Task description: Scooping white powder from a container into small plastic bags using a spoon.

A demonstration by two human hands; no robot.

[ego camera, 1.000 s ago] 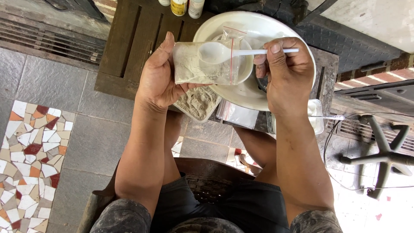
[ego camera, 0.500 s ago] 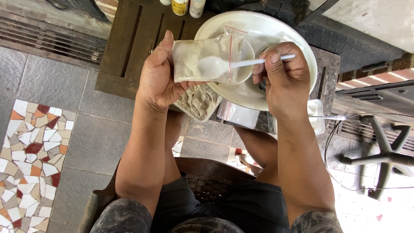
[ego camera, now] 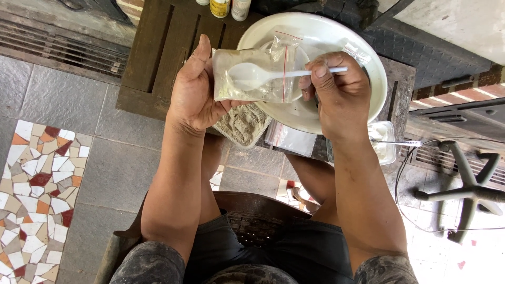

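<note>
Spoon (ego camera: 263, 77) bowl blurred inside bag (ego camera: 251, 76)

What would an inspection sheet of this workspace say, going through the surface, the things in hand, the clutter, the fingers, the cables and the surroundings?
Surface: dark wooden slatted table, with a large white plate on it.
Things in hand: small clear bag part full of pale powder, held above the plate; white plastic spoon, bowl inside the bag.
Clutter: open container of greyish powder, flat clear bags, clear tub, bottles at the far edge.
Fingers: left hand grips the bag's side; right hand pinches the spoon handle.
Cables: thin cable on the floor at right.
Surroundings: stone and mosaic floor, floor grate, chair base.
</note>
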